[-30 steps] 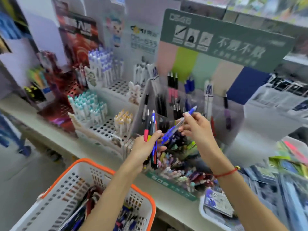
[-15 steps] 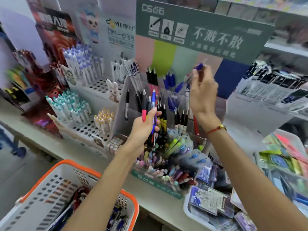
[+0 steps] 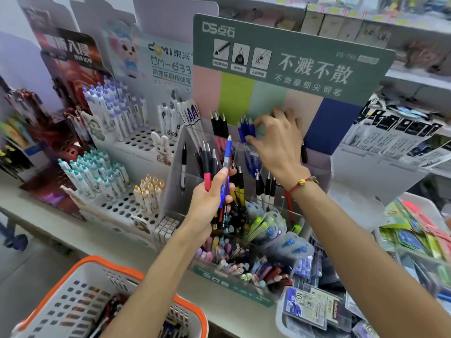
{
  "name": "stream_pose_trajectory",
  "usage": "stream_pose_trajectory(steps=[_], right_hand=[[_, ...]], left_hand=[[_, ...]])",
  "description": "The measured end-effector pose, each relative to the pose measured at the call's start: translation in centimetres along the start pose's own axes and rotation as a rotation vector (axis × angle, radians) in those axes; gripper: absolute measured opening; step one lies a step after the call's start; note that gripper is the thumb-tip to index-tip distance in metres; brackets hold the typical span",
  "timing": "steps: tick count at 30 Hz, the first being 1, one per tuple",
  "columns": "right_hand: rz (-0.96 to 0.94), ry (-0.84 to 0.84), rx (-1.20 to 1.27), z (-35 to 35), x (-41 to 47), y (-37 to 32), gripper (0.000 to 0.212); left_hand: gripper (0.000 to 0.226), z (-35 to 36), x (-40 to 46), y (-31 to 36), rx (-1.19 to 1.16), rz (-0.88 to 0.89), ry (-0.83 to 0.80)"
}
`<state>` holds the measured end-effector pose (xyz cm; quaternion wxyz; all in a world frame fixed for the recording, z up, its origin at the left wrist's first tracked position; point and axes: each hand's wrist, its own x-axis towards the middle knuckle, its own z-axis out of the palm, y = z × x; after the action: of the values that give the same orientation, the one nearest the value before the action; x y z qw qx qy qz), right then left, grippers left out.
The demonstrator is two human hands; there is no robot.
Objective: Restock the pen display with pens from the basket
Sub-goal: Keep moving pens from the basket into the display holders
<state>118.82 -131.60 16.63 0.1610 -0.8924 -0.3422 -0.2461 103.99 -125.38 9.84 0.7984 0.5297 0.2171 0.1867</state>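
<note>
A bundle of pens is gripped upright in the left hand, the fingers curled round the barrels; a blue pen stands tallest in it, with a red-gripped pen just to its left. Up and to the right of that grip, a cluster of blue pens is seated in the upper tier of the pen display, and its tops are touched by the thumb and forefinger of the right hand; whether one of those pens is actually pinched cannot be told. A red cord bracelet is worn on the right wrist. Black pens are lined up just left of the blue cluster, and more black pens are stood below the right wrist. Well below the left grip, at the bottom edge of the view, the white basket with an orange rim is seen, with pens lying inside. A green header card is set above the display.
</note>
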Motion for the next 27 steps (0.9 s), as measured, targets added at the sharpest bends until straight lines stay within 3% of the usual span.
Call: stream_pose_trajectory(steps=[2,4,6,8,11,16,18,20,23,25,27], right_hand=[[0.0,0.03,-0.005,0.2,-0.6,0.1,0.041],[-0.013,0.167,0.055,0.3,-1.3,-0.1,0.046],[-0.035,0.304,0.18,-0.2,-2.3,-1.0,0.033],[0.028,0.145,0.33,-0.9,-3.3,-2.1,0.029],[0.155,-0.308,0.437,-1.1,-4.2,-2.8,0.035],[0.413,-0.357,0.982,-1.8,-4.2,-2.1,0.027],[0.509,-0.263,1.157,-2.0,-4.0,-1.6,0.024],[0.541,0.024,1.216,-2.2,-3.4,-0.7,0.011],[0.428,0.418,1.003,-2.2,-2.4,0.7,0.006],[0.291,0.443,0.849,-2.2,-2.1,0.7,0.017],[0.192,0.365,0.709,-2.0,-1.7,0.5,0.022]], left_hand=[[0.031,-0.3,0.1,0.1,-0.018,-0.016,0.006],[0.03,-0.5,0.1,0.1,-0.014,-0.042,0.028],[0.028,-0.6,0.1,0.1,0.021,-0.053,0.058],[0.027,-0.5,0.2,0.1,0.069,-0.047,0.087],[0.029,-0.1,0.1,0.3,0.118,0.005,0.111],[0.027,0.9,0.1,1.0,0.032,-0.01,0.086],[0.026,1.0,0.3,1.5,-0.073,-0.07,0.083],[0.021,0.8,0.6,1.6,-0.106,-0.108,0.076],[0.017,0.3,0.6,1.3,-0.056,-0.143,0.077],[0.018,0.0,0.5,0.9,-0.025,-0.157,0.066],[0.021,-0.1,0.5,0.5,-0.008,-0.162,0.049]])
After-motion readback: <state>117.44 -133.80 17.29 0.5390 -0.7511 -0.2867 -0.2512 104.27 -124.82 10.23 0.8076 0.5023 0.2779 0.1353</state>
